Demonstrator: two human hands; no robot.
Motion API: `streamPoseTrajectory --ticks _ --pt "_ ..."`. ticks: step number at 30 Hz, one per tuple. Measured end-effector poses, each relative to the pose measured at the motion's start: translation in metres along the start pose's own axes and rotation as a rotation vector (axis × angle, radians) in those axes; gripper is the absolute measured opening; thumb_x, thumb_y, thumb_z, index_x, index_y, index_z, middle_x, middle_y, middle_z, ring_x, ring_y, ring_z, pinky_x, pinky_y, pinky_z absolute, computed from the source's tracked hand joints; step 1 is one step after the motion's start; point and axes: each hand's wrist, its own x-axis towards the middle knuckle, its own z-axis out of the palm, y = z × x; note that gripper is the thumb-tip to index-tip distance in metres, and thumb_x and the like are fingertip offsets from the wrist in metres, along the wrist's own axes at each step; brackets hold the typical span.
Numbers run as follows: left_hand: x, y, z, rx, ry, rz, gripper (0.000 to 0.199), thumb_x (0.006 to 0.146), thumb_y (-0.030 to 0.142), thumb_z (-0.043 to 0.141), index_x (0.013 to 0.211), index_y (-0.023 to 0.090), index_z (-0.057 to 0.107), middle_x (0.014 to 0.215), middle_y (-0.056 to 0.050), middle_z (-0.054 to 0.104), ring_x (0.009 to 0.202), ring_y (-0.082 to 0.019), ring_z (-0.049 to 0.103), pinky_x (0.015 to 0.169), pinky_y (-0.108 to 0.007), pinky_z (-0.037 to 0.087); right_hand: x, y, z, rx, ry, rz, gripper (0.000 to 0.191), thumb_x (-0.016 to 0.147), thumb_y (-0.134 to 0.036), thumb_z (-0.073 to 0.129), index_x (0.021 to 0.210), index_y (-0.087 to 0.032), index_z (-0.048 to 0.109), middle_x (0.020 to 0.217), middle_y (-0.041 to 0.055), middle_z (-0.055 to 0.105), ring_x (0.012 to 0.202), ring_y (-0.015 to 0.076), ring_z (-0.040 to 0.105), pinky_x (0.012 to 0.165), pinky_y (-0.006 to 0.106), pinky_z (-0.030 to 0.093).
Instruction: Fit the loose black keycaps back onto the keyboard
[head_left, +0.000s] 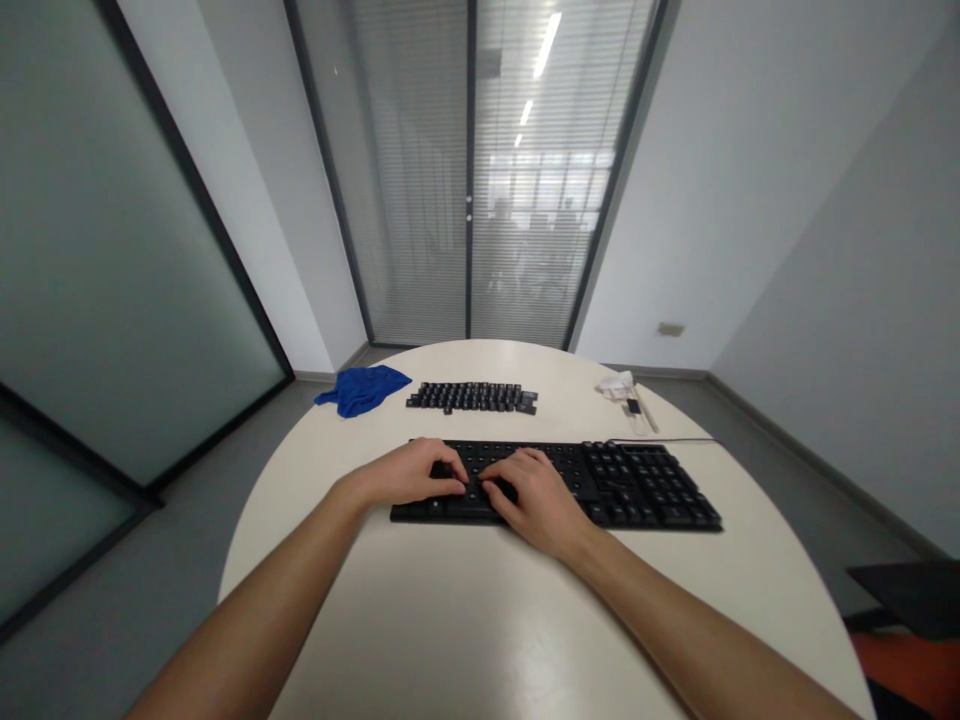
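Observation:
A black keyboard (630,480) lies across the table in front of me. Its right-hand block still carries keycaps, while the main section under my hands shows bare key posts. My left hand (412,473) is over the keyboard's left part, thumb and index finger brought together in a pinch at the key posts. Close beside it, my right hand (538,503) rests over the middle, its thumb and index finger also pinched low at the posts. Anything between either hand's fingertips is too small to make out. Behind the keyboard, loose black keycaps (472,396) are laid out in rows.
A crumpled blue cloth (364,388) lies at the back left of the round, pale table (420,620). Toward the back right are a white crumpled item (616,385) and a thin, light stick (646,408). A cable (667,439) runs behind the keyboard. A chair (911,640) stands at the right.

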Motion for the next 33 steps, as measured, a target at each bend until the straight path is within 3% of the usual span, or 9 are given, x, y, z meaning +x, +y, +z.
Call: streamPoseTrajectory --ticks 12,24,28,33 --pt "0.001 0.0033 0.0012 -0.02 -0.001 -0.034 0.015 0.082 0.031 0.072 0.092 0.021 0.076 0.089 -0.002 0.075 0.083 -0.02 0.066 0.074 -0.025 0.047 0.0009 -0.0008 -0.0013 -0.002 -0.007 -0.004 0.012 0.093 -0.019 0.059 0.098 -0.022 0.07 0.091 0.0034 0.075 0.087 0.02 0.065 0.092 0.041 0.042" --pt "0.0011 -0.0013 0.0014 -0.021 -0.011 0.028 0.014 0.086 0.032 0.07 0.09 0.02 0.077 0.093 -0.003 0.075 0.088 -0.02 0.068 0.081 -0.026 0.047 0.0002 -0.001 -0.0019 0.015 -0.026 -0.002 0.013 0.092 -0.018 0.059 0.099 -0.022 0.069 0.094 0.0039 0.075 0.089 0.0205 0.065 0.093 0.042 0.042" --pt "0.0018 -0.0042 0.0018 -0.022 -0.022 0.026 0.021 0.091 0.034 0.063 0.09 0.018 0.077 0.09 -0.004 0.076 0.083 -0.019 0.068 0.079 -0.026 0.048 -0.0002 -0.0015 -0.0022 0.002 -0.036 -0.025 0.013 0.092 -0.017 0.059 0.099 -0.021 0.069 0.094 0.0039 0.075 0.091 0.0202 0.065 0.095 0.041 0.041" --pt "0.0029 -0.0041 0.002 -0.002 -0.009 0.005 0.015 0.089 0.029 0.065 0.091 0.018 0.076 0.091 -0.004 0.075 0.086 -0.019 0.067 0.081 -0.026 0.047 0.0005 -0.0037 -0.0057 -0.007 -0.101 -0.107 0.013 0.094 -0.02 0.058 0.1 -0.021 0.069 0.095 0.0038 0.074 0.095 0.019 0.064 0.094 0.038 0.04"
